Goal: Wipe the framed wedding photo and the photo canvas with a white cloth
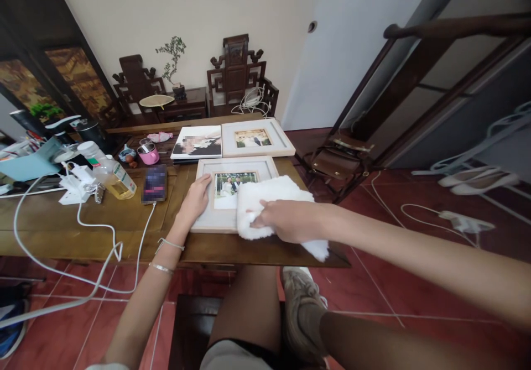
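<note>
A framed photo (219,193) with a pale wooden edge lies flat near the front of the wooden table (232,251). Along its left edge rests my left hand (199,194), with its fingers on the frame's side. My right hand (282,219) presses a fluffy white cloth (286,188) onto the right part of the frame, its fingers curled into the fabric. The cloth hides that side of the picture and hangs past the table's front edge. Just behind lie a second framed photo (257,139) and a photo panel (194,142).
To the left are a phone (154,184) on a charging cable, a bottle of yellow liquid (118,179), a pink cup (148,153) and a power strip (78,185). White cables drape over the table's front edge. A brown bag (340,162) is at the right.
</note>
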Demonstrator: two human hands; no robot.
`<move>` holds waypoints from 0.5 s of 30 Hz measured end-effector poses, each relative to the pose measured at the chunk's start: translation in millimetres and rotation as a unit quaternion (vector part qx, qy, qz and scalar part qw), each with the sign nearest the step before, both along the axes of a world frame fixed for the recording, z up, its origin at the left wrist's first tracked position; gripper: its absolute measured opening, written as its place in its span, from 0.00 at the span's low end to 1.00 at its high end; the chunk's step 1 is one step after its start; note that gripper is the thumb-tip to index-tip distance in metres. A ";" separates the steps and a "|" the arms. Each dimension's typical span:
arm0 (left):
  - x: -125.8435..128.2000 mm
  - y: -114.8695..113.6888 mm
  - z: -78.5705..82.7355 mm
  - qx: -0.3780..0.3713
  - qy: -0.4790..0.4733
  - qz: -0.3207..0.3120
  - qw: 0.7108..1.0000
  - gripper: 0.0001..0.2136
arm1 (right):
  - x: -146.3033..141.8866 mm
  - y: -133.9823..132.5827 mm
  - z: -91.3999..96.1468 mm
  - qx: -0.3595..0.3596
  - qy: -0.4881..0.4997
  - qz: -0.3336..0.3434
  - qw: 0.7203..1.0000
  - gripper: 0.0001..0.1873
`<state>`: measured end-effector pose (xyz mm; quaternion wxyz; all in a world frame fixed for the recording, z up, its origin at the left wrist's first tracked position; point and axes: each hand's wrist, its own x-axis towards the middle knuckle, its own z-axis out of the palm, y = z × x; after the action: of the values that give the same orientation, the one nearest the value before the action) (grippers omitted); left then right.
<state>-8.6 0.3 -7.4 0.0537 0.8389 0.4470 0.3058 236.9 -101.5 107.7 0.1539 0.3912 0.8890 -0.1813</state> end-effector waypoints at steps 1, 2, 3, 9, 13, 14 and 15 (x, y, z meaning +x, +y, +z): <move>0.5 -0.4 0.4 0.000 0.000 0.001 1.000 0.25 | -0.5 -3.0 1.1 -0.010 0.003 0.001 1.000 0.28; 1.1 -0.7 1.0 -0.002 0.001 0.003 1.000 0.24 | -0.7 -2.9 1.4 -0.015 0.000 -0.004 1.000 0.28; 1.9 -1.1 2.1 -0.005 0.003 0.005 1.000 0.24 | -0.6 0.2 0.8 -0.013 -0.004 -0.014 1.000 0.29; 4.4 -3.1 11.0 -0.025 0.034 -0.005 0.999 0.25 | 5.1 62.1 -17.4 0.117 -0.059 -0.022 0.991 0.39; 3.3 -3.0 11.9 -0.027 0.038 -0.006 0.999 0.27 | 6.9 102.7 -30.6 0.178 -0.065 -0.111 0.976 0.39; 3.1 -2.6 11.2 -0.025 0.038 -0.005 0.999 0.27 | 5.4 106.9 -32.7 0.182 -0.069 -0.132 0.972 0.39; 3.0 -2.1 10.3 -0.023 0.036 -0.003 0.999 0.26 | 3.0 107.8 -33.8 0.179 -0.072 -0.144 0.971 0.38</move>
<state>-5.6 -1.9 2.9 0.0579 0.8494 0.4530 0.2644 239.8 6.3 73.9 0.1172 0.5480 0.8281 -0.0111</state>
